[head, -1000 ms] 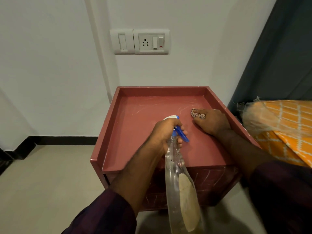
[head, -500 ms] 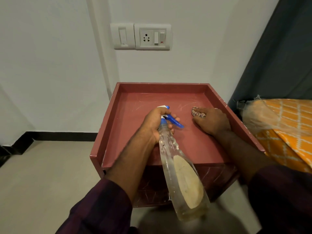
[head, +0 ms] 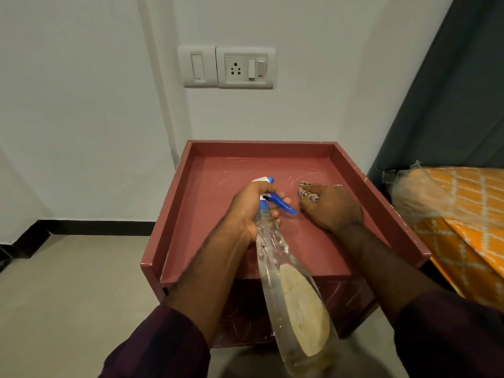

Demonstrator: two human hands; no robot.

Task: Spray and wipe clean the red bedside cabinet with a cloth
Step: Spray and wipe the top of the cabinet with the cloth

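The red bedside cabinet [head: 207, 192] stands against the white wall, its top rimmed like a tray. My left hand [head: 249, 207] grips the neck of a clear spray bottle [head: 289, 293] with a blue trigger, nozzle pointing toward the cabinet's back and body tilted down toward me. My right hand [head: 331, 207] lies over a striped cloth [head: 306, 193] on the right part of the top; only a bunched edge of the cloth shows past the fingers.
A switch and socket plate [head: 227, 67] is on the wall above the cabinet. An orange patterned bed cover [head: 463, 227] under clear plastic lies to the right, with a dark curtain [head: 450, 91] behind it. Beige floor [head: 68, 296] lies to the left.
The spray bottle has moved forward over the cabinet top and its body has swung lower and rightward. My right hand and the cloth stay where they were.
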